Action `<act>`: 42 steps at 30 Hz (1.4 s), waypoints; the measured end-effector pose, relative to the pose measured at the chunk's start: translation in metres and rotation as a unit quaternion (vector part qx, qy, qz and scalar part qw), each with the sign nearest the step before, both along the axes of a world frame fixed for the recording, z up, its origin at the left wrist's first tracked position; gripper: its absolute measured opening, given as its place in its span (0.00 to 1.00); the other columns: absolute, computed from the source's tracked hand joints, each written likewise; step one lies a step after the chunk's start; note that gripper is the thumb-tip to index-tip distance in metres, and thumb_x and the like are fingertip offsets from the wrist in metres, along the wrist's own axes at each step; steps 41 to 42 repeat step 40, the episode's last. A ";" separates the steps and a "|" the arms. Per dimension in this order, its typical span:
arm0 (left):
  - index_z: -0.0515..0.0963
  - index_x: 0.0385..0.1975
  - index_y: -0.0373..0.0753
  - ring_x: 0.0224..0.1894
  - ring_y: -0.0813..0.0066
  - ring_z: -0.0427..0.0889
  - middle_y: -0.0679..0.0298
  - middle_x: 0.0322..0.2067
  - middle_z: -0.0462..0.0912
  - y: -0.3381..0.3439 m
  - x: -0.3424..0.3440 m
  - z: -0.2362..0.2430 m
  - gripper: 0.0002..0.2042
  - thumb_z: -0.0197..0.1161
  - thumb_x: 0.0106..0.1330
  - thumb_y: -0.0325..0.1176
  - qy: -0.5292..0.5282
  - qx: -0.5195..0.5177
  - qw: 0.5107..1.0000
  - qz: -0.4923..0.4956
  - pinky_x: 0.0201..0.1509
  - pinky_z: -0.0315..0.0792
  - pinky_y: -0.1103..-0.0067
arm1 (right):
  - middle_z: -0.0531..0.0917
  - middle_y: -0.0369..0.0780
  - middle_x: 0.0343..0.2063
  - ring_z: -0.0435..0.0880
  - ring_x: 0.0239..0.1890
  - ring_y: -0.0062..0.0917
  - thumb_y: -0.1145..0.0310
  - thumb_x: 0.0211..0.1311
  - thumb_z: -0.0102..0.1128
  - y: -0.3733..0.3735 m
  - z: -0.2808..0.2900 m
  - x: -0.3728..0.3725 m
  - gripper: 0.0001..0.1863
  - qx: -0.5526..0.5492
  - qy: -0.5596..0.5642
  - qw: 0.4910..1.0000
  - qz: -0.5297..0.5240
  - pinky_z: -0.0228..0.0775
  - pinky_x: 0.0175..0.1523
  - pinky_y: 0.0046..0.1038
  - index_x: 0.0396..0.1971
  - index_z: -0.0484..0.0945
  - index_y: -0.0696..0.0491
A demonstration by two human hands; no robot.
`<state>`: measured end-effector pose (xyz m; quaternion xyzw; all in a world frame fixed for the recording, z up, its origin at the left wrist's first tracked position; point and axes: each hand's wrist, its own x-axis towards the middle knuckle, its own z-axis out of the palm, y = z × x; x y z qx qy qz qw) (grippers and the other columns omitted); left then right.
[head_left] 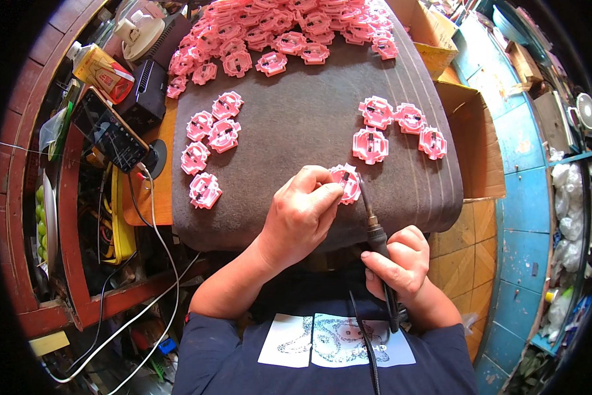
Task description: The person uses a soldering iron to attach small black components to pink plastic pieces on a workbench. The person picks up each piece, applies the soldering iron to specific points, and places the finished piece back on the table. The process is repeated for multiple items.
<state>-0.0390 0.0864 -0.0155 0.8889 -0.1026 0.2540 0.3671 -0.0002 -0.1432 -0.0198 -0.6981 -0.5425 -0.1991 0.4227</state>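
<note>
A pink plastic part (346,182) with small dark pieces in it is at the near middle of the dark mat (289,125). My left hand (304,209) is closed in a pinch at its left edge, with the fingertips partly hidden. In my right hand (401,264) is a soldering iron (377,236) with a black handle and a metal barrel. Its tip points up and away, close to the right side of that part; whether they touch, I cannot tell. Similar pink parts lie in a left group (224,135) and a right group (371,145).
A large heap of pink parts (296,26) covers the mat's far end. At left stand a phone (110,128) on a holder and a bottle (101,71), with a white cable (176,276) hanging below. Cardboard boxes (474,141) and blue cabinets (523,184) are at right.
</note>
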 end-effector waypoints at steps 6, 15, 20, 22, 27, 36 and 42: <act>0.84 0.40 0.34 0.38 0.57 0.87 0.54 0.41 0.82 -0.001 0.000 0.002 0.09 0.73 0.61 0.18 -0.003 0.010 1.000 0.000 0.41 0.82 0.69 | 0.75 0.32 0.18 0.70 0.20 0.27 0.69 0.57 0.68 -0.008 -0.001 -0.007 0.11 -0.036 0.027 0.999 0.028 0.59 0.28 0.33 0.40 0.86 0.51; 0.85 0.41 0.34 0.38 0.57 0.87 0.54 0.41 0.82 -0.001 0.000 0.000 0.09 0.72 0.62 0.18 -0.007 0.014 1.000 -0.001 0.41 0.82 0.69 | 0.66 0.29 0.16 0.67 0.18 0.25 0.67 0.42 0.70 -0.005 -0.002 -0.010 0.17 -0.035 0.026 0.999 0.024 0.55 0.27 0.32 0.38 0.86 0.50; 0.85 0.41 0.34 0.38 0.57 0.87 0.54 0.41 0.82 -0.001 -0.001 0.002 0.10 0.72 0.61 0.18 -0.004 0.016 1.000 0.001 0.41 0.82 0.69 | 0.69 0.30 0.17 0.70 0.19 0.27 0.70 0.51 0.69 -0.008 -0.001 -0.012 0.13 -0.057 0.030 0.997 0.031 0.58 0.28 0.32 0.39 0.86 0.51; 0.85 0.41 0.34 0.38 0.57 0.87 0.54 0.41 0.82 -0.002 -0.001 0.002 0.10 0.72 0.61 0.18 -0.007 0.018 1.000 0.000 0.41 0.82 0.69 | 0.69 0.30 0.17 0.70 0.19 0.26 0.70 0.51 0.69 -0.008 -0.001 -0.012 0.13 -0.057 0.027 0.998 0.030 0.58 0.28 0.32 0.39 0.86 0.51; 0.85 0.41 0.34 0.38 0.57 0.87 0.54 0.41 0.82 -0.002 -0.001 0.000 0.10 0.72 0.61 0.17 -0.004 0.022 1.000 0.004 0.41 0.82 0.69 | 0.69 0.30 0.17 0.70 0.19 0.26 0.70 0.50 0.69 -0.008 -0.003 -0.012 0.13 -0.061 0.021 0.998 0.029 0.58 0.28 0.32 0.39 0.86 0.51; 0.85 0.41 0.34 0.38 0.57 0.87 0.55 0.41 0.82 -0.003 -0.001 0.002 0.10 0.72 0.61 0.18 -0.004 0.030 1.000 0.006 0.41 0.82 0.69 | 0.69 0.30 0.17 0.69 0.20 0.25 0.68 0.51 0.70 -0.007 -0.004 -0.013 0.13 -0.061 0.009 0.998 0.025 0.58 0.28 0.31 0.38 0.86 0.51; 0.85 0.41 0.35 0.38 0.57 0.86 0.55 0.41 0.82 -0.002 -0.001 0.002 0.10 0.72 0.61 0.18 -0.003 0.026 1.000 0.004 0.41 0.82 0.68 | 0.70 0.31 0.18 0.70 0.20 0.26 0.67 0.51 0.70 -0.010 -0.002 -0.014 0.13 -0.065 0.015 0.997 0.027 0.58 0.29 0.33 0.39 0.86 0.51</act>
